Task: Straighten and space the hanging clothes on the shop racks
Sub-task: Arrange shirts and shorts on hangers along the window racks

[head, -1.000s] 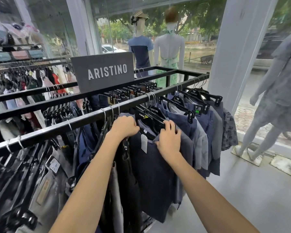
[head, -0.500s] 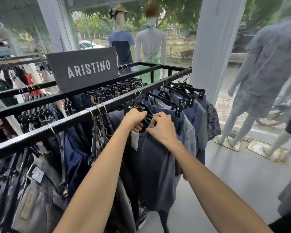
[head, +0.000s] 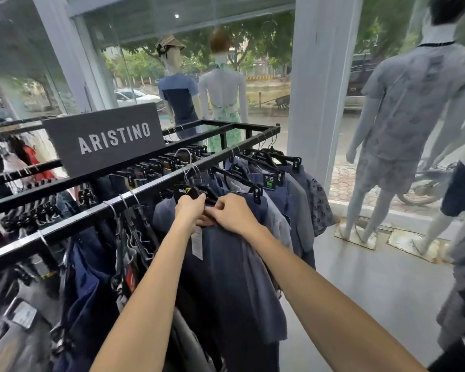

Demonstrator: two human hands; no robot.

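Hands meet at the black plastic clip hanger point(head: 212, 197) of the dark navy garment point(head: 226, 277), midway along the black metal rail point(head: 65, 225). Left hand point(head: 189, 210) and right hand point(head: 231, 213) both curl round it. Recommended: level hanger, then equalise gaps.

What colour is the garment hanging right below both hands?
Dark navy garment, with a white paper tag; it shows best in the head view.

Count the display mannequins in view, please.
4. Behind the black rack: a capped mannequin in a blue T-shirt and one in a white top. Right of the white pillar: one in patterned grey, and one in dark shorts cropped by the edge. Others may be hidden.
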